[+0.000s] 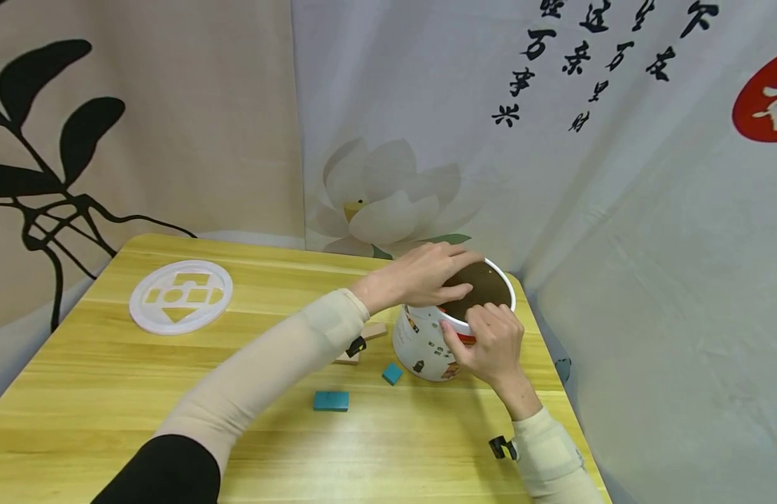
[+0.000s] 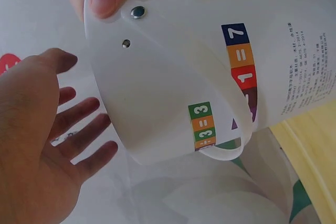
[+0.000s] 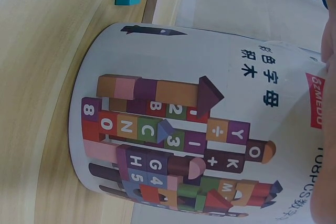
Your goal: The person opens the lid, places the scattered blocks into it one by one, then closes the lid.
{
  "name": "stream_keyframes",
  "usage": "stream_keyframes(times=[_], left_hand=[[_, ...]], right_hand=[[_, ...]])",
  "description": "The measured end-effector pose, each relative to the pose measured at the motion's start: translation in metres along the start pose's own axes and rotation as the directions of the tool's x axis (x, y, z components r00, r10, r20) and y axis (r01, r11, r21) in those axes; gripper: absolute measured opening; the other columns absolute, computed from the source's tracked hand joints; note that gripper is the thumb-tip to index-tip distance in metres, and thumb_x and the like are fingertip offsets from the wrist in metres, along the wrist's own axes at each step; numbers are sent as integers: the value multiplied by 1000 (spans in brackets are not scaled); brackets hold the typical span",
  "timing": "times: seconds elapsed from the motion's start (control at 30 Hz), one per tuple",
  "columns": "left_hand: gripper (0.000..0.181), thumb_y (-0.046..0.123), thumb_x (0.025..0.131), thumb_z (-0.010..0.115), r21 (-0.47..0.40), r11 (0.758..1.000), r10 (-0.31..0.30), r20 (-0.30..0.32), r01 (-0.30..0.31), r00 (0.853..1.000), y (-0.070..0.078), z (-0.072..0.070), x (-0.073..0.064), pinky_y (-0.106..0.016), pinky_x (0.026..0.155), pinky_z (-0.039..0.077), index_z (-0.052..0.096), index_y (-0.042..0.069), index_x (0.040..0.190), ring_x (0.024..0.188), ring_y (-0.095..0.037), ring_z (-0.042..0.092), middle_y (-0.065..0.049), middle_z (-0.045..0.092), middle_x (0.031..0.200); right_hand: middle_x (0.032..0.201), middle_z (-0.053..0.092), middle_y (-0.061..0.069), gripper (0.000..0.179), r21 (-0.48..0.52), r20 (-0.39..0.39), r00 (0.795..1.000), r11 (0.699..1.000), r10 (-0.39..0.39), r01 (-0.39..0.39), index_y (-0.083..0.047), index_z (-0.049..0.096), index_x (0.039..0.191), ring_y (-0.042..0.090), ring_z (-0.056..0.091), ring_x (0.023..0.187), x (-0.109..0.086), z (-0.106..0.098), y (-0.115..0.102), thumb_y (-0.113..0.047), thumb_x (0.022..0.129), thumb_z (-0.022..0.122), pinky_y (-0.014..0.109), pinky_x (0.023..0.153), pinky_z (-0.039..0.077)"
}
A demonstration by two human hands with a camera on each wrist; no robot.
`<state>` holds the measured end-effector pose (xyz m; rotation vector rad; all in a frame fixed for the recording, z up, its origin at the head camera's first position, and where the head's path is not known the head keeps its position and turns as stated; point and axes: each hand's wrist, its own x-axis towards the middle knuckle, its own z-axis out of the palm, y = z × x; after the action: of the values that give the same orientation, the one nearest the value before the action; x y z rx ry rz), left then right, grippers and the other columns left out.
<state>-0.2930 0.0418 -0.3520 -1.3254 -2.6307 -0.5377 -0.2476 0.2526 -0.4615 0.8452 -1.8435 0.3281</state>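
A white block bucket (image 1: 420,346) with printed coloured letter and number blocks stands at the table's right side. My right hand (image 1: 492,339) grips its near rim, fingers curled over the edge and thumb on the outside. My left hand (image 1: 429,274) reaches over the bucket's mouth, with its fingers spread. In the left wrist view, the left hand (image 2: 58,129) is beside the rim with nothing in its fingers. The brown inside (image 1: 483,283) shows in part, and the bottom is hidden. A white strap handle (image 2: 239,114) hangs on the bucket's side.
Left of the bucket lie a small blue block (image 1: 392,373), a longer blue block (image 1: 330,401) and pale wooden blocks (image 1: 374,330), partly behind the left sleeve. A round white lid (image 1: 136,308) with shaped holes lies at the table's far left. Cloth curtains (image 1: 666,280) hang behind and to the right.
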Motion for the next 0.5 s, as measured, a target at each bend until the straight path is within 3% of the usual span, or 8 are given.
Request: stream_keyframes(times=[0.33,0.5], left_hand=[[71,56,115,58,121,993,-5,54,-2,999,1,4,-12,-54,137,40,44,20,175,170,-33,40,-8,46,180],[76,62,113,57,123,992,-16,39,11,999,2,2,-20,-57,140,32,39,24,177,175,-35,29,-8,38,185]], right_hand=[[55,33,-3,57,1,-10,1000,1000,-4,4,-13,42,64,16,26,50,-1,1,-1,-44,105,66,31,50,22],[54,36,-2,54,0,-12,1000,1000,-8,8,-12,46,65,15,27,50,0,1,0,-43,104,66,30,51,22]])
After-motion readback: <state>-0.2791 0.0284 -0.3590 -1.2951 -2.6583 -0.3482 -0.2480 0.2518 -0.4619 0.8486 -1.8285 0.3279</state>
